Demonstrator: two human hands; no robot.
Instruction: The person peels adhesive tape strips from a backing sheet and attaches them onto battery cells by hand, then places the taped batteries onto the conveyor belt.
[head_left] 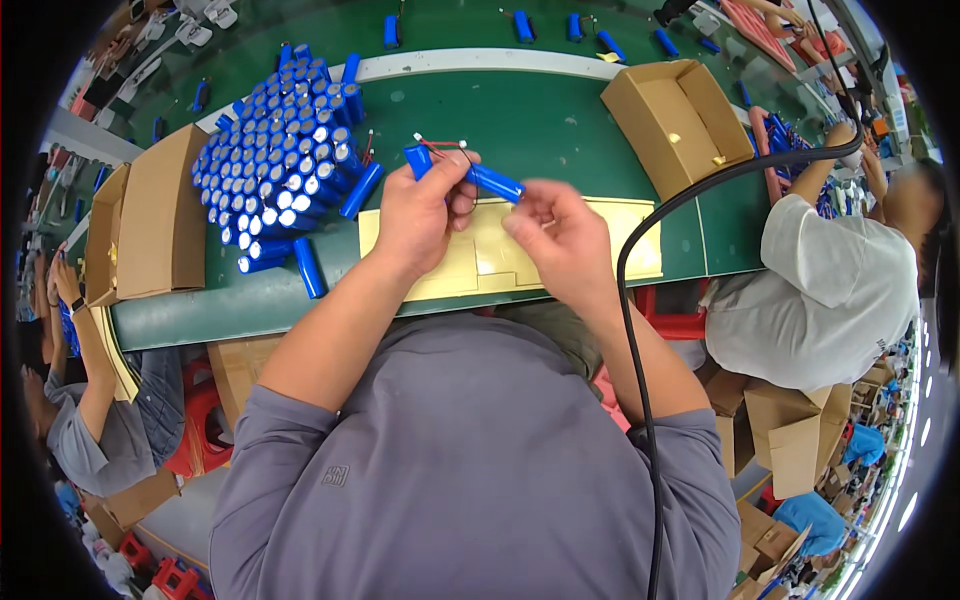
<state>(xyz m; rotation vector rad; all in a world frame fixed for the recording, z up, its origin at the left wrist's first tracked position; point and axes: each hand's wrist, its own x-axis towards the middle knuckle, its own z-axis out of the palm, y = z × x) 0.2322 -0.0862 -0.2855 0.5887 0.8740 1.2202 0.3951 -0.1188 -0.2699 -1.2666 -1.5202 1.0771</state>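
My left hand [422, 215] is closed on a blue cylindrical battery [497, 184], which points right past its fingertips. A second blue cylinder [417, 158] shows above the same thumb; whether the two are joined is hidden by the hand. Thin red and dark wires with a small white connector [463, 145] rise over the fingers. At the battery's right end is my right hand [565, 235], its fingers curled and slightly blurred, and what lies between them cannot be made out. Beneath both hands lies a pale yellow sheet [625, 245] on the green table [520, 110].
A large cluster of upright blue cells [275, 160] stands on the left, with loose ones beside it. Cardboard boxes stand at left [165, 220] and right [690, 130]. A black cable [640, 370] hangs across the right side. Co-workers sit on both sides, including a person in white [830, 280].
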